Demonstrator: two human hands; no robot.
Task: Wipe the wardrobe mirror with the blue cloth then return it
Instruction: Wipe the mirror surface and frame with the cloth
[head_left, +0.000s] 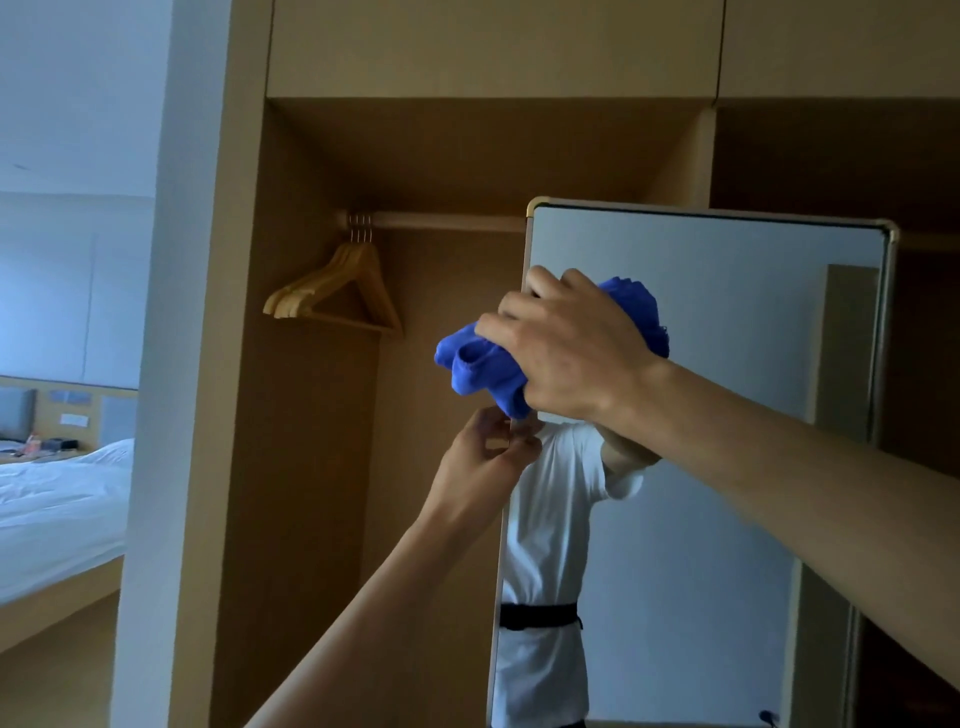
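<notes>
Blue cloth (480, 366) bunched under right hand (569, 345).

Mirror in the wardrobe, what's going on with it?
A person is cleaning it. Their right hand grips a bunched-up blue cloth at the upper left edge of the mirror. Just below, their left hand holds the mirror's left edge, apparently to steady it. The cloth has not been put back, so the wiping looks underway. Wooden hangers hang on the rail to the left.
</notes>
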